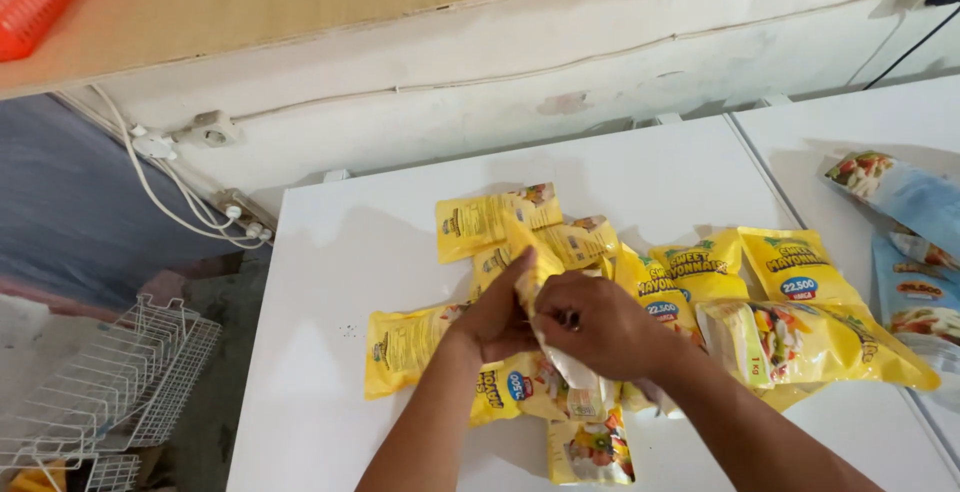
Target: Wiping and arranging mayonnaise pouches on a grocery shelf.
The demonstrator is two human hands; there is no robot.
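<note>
Yellow, soft pouch [535, 277] likely flexes and slips; left hand [497, 320] and right hand [600, 327] both grasp it mid-body above the white table [330, 352]; firmer hold near its edges.

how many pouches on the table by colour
About, since they overlap:
yellow pouches: 10, one of them held in left hand and right hand
blue pouches: 2, on the right of the white table
total: 12

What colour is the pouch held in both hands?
Yellow pouch, pale at its lower end; head view, the only one.
</note>
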